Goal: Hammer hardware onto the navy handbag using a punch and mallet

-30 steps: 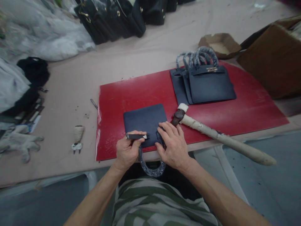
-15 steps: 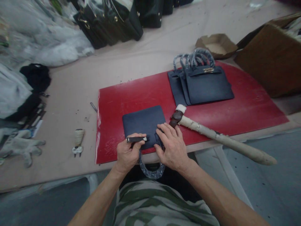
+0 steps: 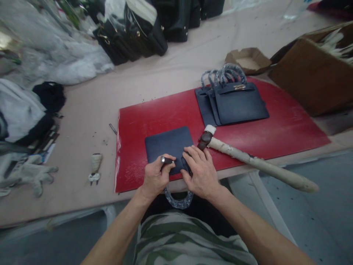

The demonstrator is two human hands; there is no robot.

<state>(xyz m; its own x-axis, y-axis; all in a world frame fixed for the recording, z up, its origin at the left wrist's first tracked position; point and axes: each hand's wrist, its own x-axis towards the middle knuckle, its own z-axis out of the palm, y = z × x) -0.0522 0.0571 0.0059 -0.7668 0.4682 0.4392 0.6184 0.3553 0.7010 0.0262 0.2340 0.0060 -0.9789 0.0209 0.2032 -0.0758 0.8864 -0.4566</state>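
A navy leather handbag panel point(image 3: 168, 141) lies on the red board, its plastic-wrapped handle point(image 3: 178, 201) pointing toward me over the table edge. My left hand point(image 3: 156, 175) pinches a short black-handled tool point(image 3: 167, 160) with a metal end, held over the panel; its working tip is hard to make out. My right hand point(image 3: 200, 169) presses on the panel's right side, thumb and fingers gripping a dark folded part there. Just beyond the right fingertips is the head of a hammer point(image 3: 234, 150) with a tape-wrapped handle.
Several navy panels with wrapped handles point(image 3: 239, 103) are stacked on the red board point(image 3: 138, 117). A two-pronged tool point(image 3: 95, 167) and a work glove point(image 3: 35, 175) lie at left. Behind stand dark bags point(image 3: 132, 40), a small cardboard tray point(image 3: 249, 60) and a brown box point(image 3: 311, 73).
My left hand has shifted slightly right and turned the black-handled tool so its butt end points more toward me. My right hand stays on the panel. The view has shifted slightly.
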